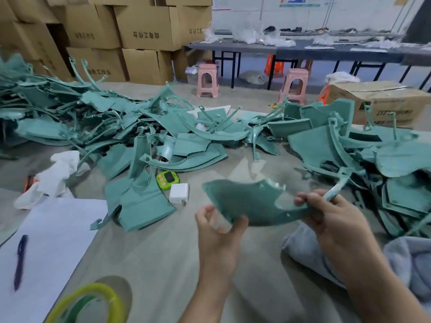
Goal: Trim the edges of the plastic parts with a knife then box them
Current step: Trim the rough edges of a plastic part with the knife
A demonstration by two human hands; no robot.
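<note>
Heaps of teal parts (98, 122) crowd timer (167, 179), charger (179, 193) and paper (53, 229).

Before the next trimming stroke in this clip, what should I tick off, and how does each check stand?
1. Teal plastic part held at both ends, off the table: ok.
2. Knife in the right hand: ok, its pale handle shows above the fingers.
3. Blade out and set on the part's edge: cannot tell, blurred and hidden by the hand.
4. Left hand away from the knife: ok, it grips the opposite end.
5. Cardboard box ready for trimmed parts: cannot tell; it sits behind the right-hand pile.
</note>
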